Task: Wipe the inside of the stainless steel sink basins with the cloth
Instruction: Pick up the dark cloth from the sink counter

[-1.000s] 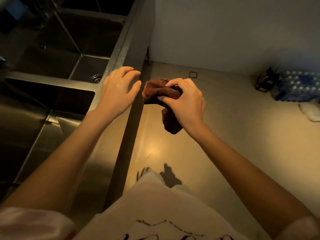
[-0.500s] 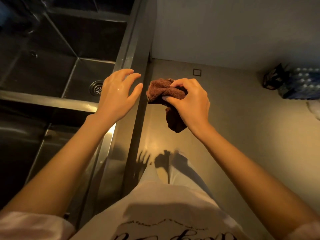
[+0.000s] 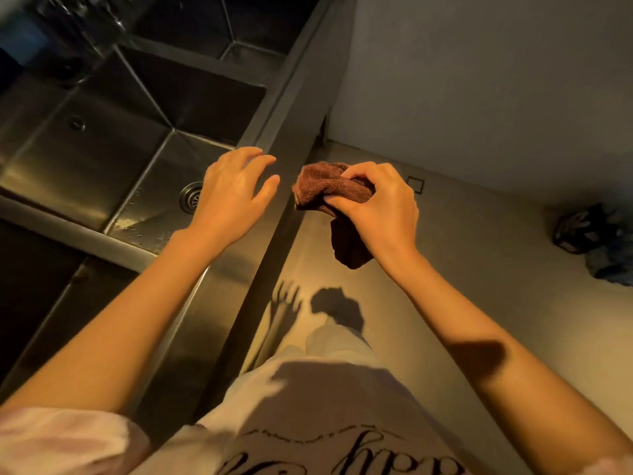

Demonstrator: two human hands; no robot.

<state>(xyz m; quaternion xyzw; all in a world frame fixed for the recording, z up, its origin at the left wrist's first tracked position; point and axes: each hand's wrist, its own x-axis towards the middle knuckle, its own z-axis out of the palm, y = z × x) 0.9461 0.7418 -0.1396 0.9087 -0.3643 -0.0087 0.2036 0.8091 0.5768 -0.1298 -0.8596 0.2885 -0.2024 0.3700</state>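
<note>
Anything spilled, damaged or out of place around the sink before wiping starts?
Nothing damaged or askew. Water droplets sit on the basin floor near the drain. The right hand holds the bunched cloth out over the floor; the left hand hovers open.

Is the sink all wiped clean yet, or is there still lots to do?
Not yet. The right hand grips the bunched brown cloth in the air over the floor, beside the sink and not inside it. The left hand hovers open above the sink's rim. Water drops show near the drain in the middle basin, so it looks unwiped. All the wiping seems left to do.
</note>
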